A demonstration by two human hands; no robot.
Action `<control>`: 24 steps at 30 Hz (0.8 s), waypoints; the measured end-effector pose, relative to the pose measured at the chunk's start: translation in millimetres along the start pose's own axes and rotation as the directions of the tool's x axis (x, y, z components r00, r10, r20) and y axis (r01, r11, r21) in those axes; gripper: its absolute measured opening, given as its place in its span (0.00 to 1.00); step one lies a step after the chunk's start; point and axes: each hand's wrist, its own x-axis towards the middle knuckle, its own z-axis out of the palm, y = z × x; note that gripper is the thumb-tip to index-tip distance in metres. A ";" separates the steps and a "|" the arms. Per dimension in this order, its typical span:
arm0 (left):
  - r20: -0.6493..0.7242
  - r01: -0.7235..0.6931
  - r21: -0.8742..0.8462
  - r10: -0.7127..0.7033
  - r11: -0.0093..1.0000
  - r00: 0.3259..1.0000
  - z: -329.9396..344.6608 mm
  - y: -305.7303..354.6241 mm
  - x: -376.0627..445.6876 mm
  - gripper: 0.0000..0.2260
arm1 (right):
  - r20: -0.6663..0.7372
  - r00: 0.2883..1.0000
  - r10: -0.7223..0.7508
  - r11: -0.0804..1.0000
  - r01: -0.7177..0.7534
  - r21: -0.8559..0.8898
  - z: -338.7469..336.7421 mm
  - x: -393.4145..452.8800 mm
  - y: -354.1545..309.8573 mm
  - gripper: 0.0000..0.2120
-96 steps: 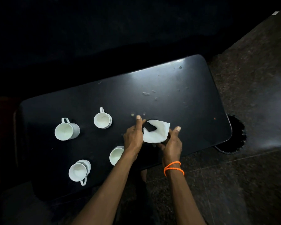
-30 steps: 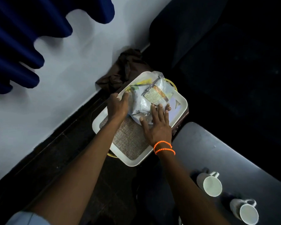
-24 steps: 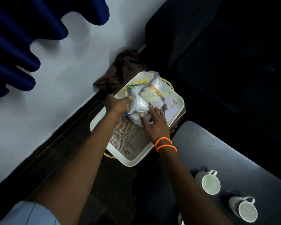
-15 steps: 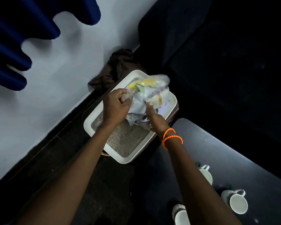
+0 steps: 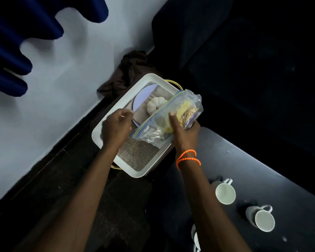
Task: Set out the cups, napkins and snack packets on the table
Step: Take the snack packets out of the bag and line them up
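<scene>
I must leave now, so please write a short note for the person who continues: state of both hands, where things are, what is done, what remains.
Right hand grips the clear zip bag of snack packets, lifted over the white tray. Left hand is curled at the bag's lower corner; contact unclear.
Done: two white cups stand on the dark table; a third shows at the frame's lower edge.
Left: bring the bag over, set out packets. Napkins not in view.

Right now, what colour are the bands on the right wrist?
Orange wristbands, clearest in the head view.
</scene>
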 end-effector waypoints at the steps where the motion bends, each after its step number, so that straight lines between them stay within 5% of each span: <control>1: 0.078 0.041 0.068 -0.047 0.997 0.996 10.1 1.2 4.4 0.09 | 0.021 1.000 -0.003 1.000 0.003 0.005 1.3 0.6 1.8 0.39; 4: 0.423 0.330 -0.131 -0.249 0.935 0.871 33.6 9.6 6.8 0.12 | 0.068 0.997 0.044 0.999 -0.045 0.013 -1.7 5.1 3.6 0.31; 6: 0.521 0.357 -0.169 -0.224 0.919 0.824 40.3 13.5 1.9 0.15 | 0.107 0.992 0.064 0.996 -0.071 0.063 -10.5 7.3 4.1 0.27; 10: 0.509 0.261 -0.181 -0.138 0.948 0.850 44.3 12.9 -11.8 0.12 | 0.133 0.990 0.040 0.981 -0.064 0.186 -45.0 -7.9 1.2 0.23; 14: 0.529 0.184 -0.150 -0.078 0.971 0.845 52.2 0.7 -36.3 0.06 | 0.119 0.988 -0.095 0.992 0.084 0.093 -85.3 -44.2 9.3 0.20; 19: 0.661 0.344 -0.101 -0.195 0.933 0.724 68.8 -23.4 -80.2 0.05 | 0.015 0.999 -0.041 0.987 0.043 -0.156 -127.4 -78.1 44.7 0.19; 24: 0.653 0.515 -0.060 -0.357 0.855 0.668 91.3 -44.4 -117.7 0.09 | 0.106 0.990 0.090 0.971 -0.064 -0.230 -140.9 -89.5 67.4 0.29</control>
